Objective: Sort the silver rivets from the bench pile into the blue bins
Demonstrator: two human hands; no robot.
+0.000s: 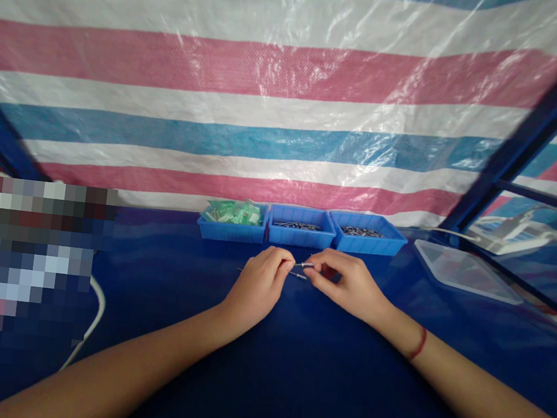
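Note:
Between my hands is a thin metal rod [303, 265] with a thicker silvery part toward its right end. My left hand [261, 279] is closed, pinching the left part of it between thumb and forefinger. My right hand [348, 283] has its fingertips closed at the rod's right end, the thumb a little lower. A second thin metal rod [298, 276] lies just below, partly hidden behind my left hand.
Three blue bins stand at the table's back: one with green plastic packets [235, 212], two with small metal pieces [298, 225] [361, 232]. A translucent lid [467, 271] and a white power strip [504, 235] are at right. A white cable [96, 309] runs at left; the far-left area is pixelated.

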